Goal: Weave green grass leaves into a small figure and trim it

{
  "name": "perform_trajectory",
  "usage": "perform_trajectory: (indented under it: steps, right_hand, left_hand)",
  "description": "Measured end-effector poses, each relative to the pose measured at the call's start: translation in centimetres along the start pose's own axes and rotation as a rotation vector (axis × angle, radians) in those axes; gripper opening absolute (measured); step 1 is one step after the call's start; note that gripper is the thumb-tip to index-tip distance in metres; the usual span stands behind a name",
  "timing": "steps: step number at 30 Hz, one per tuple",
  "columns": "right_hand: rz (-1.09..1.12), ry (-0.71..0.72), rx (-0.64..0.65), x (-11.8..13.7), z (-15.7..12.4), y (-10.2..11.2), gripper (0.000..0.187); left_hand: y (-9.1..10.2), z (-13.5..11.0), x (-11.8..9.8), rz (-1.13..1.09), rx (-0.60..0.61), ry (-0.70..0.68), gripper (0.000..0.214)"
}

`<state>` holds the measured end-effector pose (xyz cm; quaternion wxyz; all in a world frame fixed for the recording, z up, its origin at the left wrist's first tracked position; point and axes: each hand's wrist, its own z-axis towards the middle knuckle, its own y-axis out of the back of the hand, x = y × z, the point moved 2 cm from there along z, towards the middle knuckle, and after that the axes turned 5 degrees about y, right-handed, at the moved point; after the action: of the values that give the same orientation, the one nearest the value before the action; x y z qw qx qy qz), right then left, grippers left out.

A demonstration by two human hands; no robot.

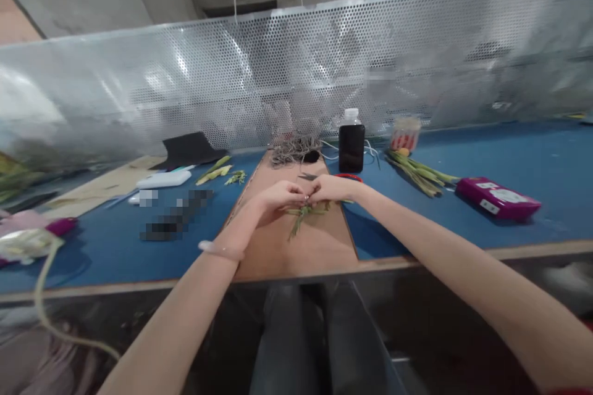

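Bare forearms | left hand (pixel 278 196), right hand (pixel 331 188) | fingers pinching thin green stems (pixel 306 215)

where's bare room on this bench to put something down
Bare blue mat behind the magenta box, and brown board nearer than the green stems. Crowded beyond the left hand and right hand: scissors, twine, black bottle.

Workshop: blue workbench (pixel 532 160), perforated metal screen (pixel 296 74)
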<state>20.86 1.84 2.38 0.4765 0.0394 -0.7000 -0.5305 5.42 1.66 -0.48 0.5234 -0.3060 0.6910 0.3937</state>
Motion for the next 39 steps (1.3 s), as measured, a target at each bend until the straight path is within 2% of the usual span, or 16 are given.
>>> perform_trajectory:
  steps: [5,9,15,28,39]
  right_hand:
    - [0.091,-0.031,0.032,0.5,-0.9,0.5,0.025]
    - [0.138,0.096,0.001,0.3,-1.7,0.4,0.025]
    - [-0.009,0.101,-0.058,-0.3,-1.4,-0.2,0.023]
    - [-0.013,0.118,-0.065,0.3,-1.4,-0.3,0.028]
    - [-0.102,0.159,-0.08,0.2,-1.3,-0.4,0.023]
  left_hand:
    - [-0.2,-0.3,-0.9,0.152,-0.014,-0.009,0.024]
    - [-0.1,-0.4,-1.5,0.257,0.004,-0.022,0.028]
    - [-0.2,-0.8,-1.7,0.338,-0.02,-0.029,0.031]
    - [-0.1,-0.9,-1.5,0.342,-0.022,-0.049,0.03]
    - [0.0,-0.9,-1.6,0.321,0.004,-0.064,0.027]
